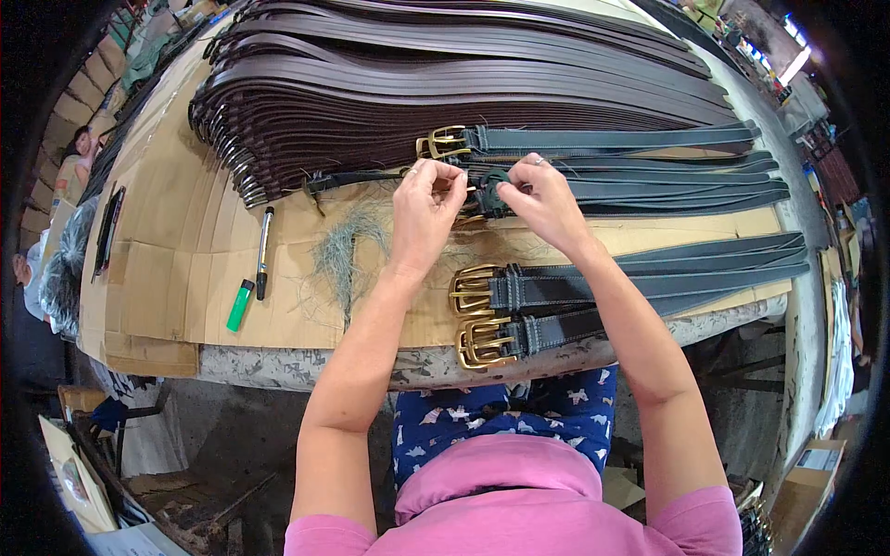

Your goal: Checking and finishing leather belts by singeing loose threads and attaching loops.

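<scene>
My left hand [426,211] is closed in a pinch, thumb against fingertips, beside a belt buckle area; a small pale bit shows at its tips, too small to name. Facing it, my right hand [545,206] has its thumb and fingers closed on a dark grey-green belt [496,193], partly hidden by the hand. Just beyond both hands lies a grey belt with a gold buckle [445,142]. More grey belts [677,190] stretch off to the right. Nearer me, by my right forearm, rest belts with gold buckles [484,341]. Loose grey thread [350,246] is heaped left of my left hand.
A large stack of dark brown belts [445,69] fills the far side. Cardboard [153,292] covers the table. On it lie a green lighter [240,306] and a black-and-silver marker [265,252]. Other people are at the far left.
</scene>
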Demonstrator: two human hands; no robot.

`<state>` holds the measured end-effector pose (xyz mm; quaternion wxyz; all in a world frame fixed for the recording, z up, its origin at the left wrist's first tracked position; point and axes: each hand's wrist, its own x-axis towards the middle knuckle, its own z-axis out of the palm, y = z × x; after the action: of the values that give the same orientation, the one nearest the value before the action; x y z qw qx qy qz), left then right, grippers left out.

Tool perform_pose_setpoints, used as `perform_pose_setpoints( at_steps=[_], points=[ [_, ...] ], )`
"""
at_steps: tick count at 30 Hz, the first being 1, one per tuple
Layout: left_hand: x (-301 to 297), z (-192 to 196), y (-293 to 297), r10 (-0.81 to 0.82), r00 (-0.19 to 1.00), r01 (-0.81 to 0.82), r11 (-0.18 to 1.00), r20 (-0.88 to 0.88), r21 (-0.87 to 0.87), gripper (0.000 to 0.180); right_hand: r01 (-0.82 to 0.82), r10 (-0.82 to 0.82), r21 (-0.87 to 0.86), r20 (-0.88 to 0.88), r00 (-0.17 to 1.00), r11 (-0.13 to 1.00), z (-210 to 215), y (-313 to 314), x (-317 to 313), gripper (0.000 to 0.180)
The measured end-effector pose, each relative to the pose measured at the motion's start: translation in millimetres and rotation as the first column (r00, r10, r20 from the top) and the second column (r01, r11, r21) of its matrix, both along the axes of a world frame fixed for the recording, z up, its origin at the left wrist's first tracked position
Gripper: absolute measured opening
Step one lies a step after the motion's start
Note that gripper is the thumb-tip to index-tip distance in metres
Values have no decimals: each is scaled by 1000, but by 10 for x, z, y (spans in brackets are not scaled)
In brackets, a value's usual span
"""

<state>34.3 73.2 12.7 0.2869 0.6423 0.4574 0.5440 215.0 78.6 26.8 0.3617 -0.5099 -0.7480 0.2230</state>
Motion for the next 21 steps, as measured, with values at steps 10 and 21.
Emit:
perform_pose_setpoints(
  at_steps=[10,21],
  points=[
    [-232,-126,-124,-32,801,181,965,-598,191,26,84,-84,-14,-308,948,996,157,110,114,30],
    [-100,64,-125,-15,959,79,973,-281,216,18,22,-39,-36,-596,802,999,34,98,304,20]
  ],
)
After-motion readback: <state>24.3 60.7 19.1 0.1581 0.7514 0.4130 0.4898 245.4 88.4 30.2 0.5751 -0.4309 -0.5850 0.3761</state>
